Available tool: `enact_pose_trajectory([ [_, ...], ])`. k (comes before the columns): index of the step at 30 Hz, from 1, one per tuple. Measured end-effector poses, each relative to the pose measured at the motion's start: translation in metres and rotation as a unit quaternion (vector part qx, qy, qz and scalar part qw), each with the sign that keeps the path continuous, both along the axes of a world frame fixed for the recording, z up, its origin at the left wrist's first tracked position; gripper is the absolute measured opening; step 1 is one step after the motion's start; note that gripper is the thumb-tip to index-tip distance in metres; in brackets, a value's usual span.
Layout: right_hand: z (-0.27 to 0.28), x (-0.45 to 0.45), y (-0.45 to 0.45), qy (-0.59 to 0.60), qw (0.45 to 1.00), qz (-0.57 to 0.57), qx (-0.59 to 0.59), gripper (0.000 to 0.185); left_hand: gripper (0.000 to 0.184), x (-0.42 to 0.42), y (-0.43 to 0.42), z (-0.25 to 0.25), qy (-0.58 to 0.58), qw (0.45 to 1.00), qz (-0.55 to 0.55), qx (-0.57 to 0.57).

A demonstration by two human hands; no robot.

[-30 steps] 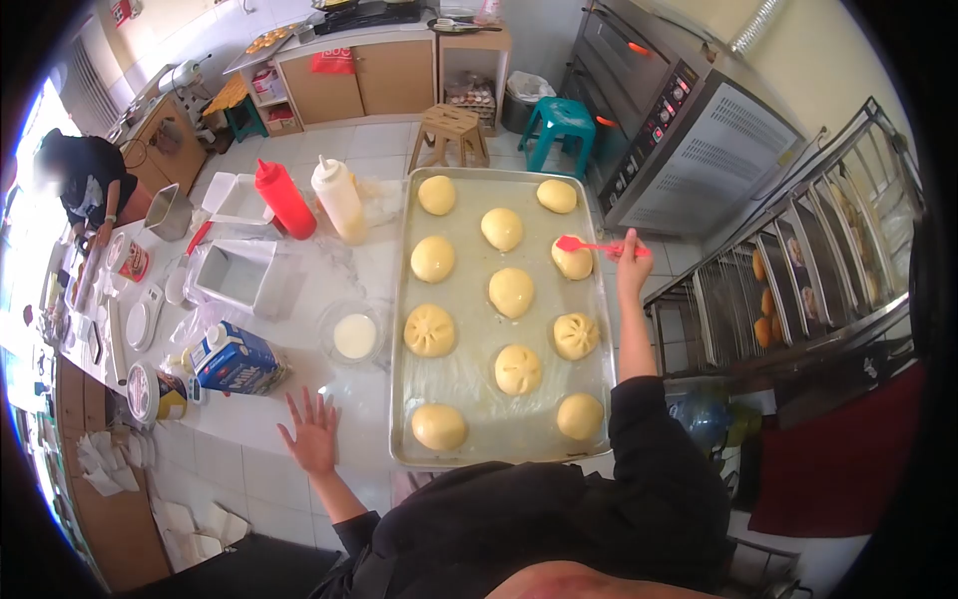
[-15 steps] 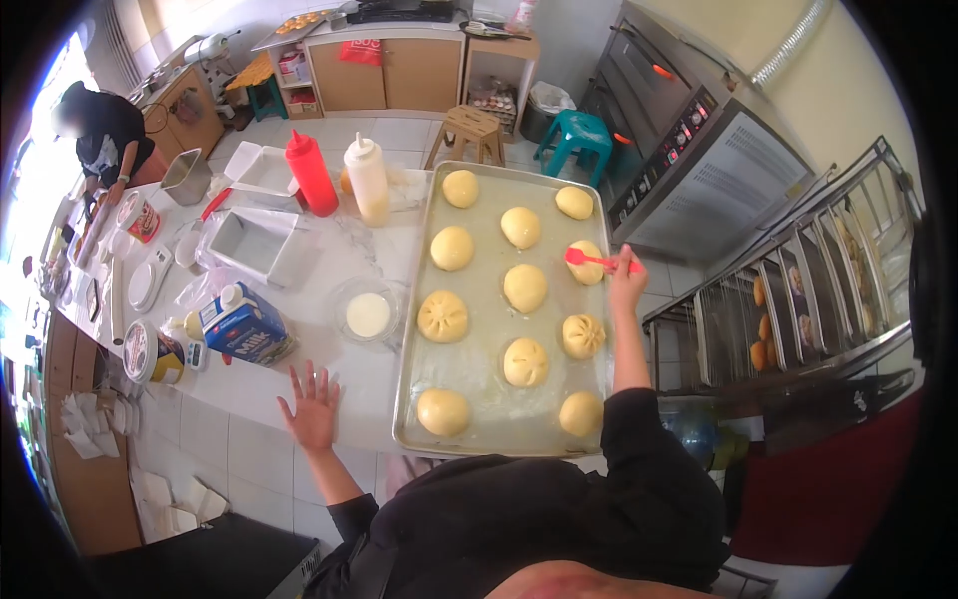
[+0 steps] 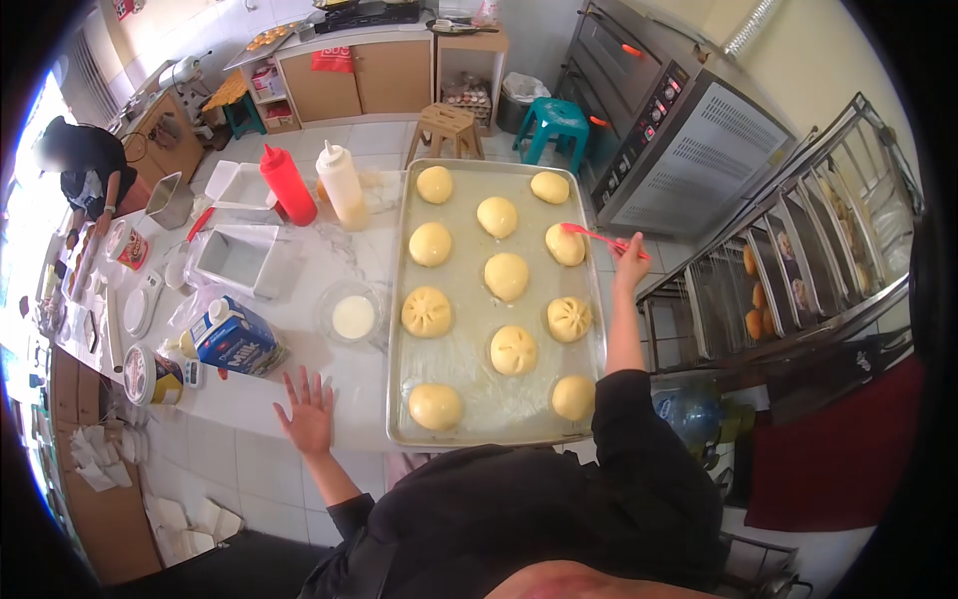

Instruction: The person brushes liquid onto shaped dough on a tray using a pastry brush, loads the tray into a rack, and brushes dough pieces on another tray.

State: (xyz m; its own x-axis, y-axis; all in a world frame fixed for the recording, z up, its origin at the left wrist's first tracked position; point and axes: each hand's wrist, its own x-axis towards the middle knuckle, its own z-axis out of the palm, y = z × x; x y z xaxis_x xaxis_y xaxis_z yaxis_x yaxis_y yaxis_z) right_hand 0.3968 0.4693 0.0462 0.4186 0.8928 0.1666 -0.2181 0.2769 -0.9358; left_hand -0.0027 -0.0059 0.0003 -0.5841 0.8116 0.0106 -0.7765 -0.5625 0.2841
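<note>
My right hand (image 3: 631, 264) grips the handle of a red pastry brush (image 3: 596, 237) beyond the right rim of a large metal baking tray (image 3: 459, 370). The brush head touches the top of a dough bun (image 3: 566, 247) near that rim. Several more pale yellow dough buns sit spaced over the tray, and some, like this scored bun (image 3: 426, 311), have creases on top. My left hand (image 3: 307, 411) lies with its fingers spread on the table's front edge, holding nothing. A clear bowl of white liquid (image 3: 353, 316) stands between that hand and the tray.
Left of the bowl stands a milk carton (image 3: 238, 337). Behind are a red squeeze bottle (image 3: 288, 186), a white squeeze bottle (image 3: 342, 188) and a loaf tin (image 3: 238, 261). Another person (image 3: 92, 180) works at the far left. A tray rack (image 3: 788, 270) stands at right.
The brush has shifted on the same bun, its handle now slanting more steeply down toward my right hand. My left hand stays spread on the table. The whole view has shifted slightly.
</note>
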Motion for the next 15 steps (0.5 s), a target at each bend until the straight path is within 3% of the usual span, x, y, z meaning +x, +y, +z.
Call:
enact_pose_trajectory([
  [7,-0.003,0.003,-0.036,0.059,0.994,-0.087,-0.006,0.037,0.056,0.003,0.0,0.0,-0.023,0.999,0.025,0.003],
  [10,0.017,0.01,-0.07,-0.053,0.994,-0.089,-0.026,0.036,0.056,-0.001,0.002,-0.006,0.023,0.999,0.011,-0.02],
  [13,0.028,0.029,-0.089,-0.062,0.995,-0.076,-0.024,0.038,0.055,-0.003,0.016,0.007,0.077,0.982,-0.006,-0.175],
  [15,0.043,0.04,-0.098,-0.004,0.997,-0.078,-0.004,0.039,0.056,0.004,0.041,0.025,0.174,0.932,0.025,-0.316],
])
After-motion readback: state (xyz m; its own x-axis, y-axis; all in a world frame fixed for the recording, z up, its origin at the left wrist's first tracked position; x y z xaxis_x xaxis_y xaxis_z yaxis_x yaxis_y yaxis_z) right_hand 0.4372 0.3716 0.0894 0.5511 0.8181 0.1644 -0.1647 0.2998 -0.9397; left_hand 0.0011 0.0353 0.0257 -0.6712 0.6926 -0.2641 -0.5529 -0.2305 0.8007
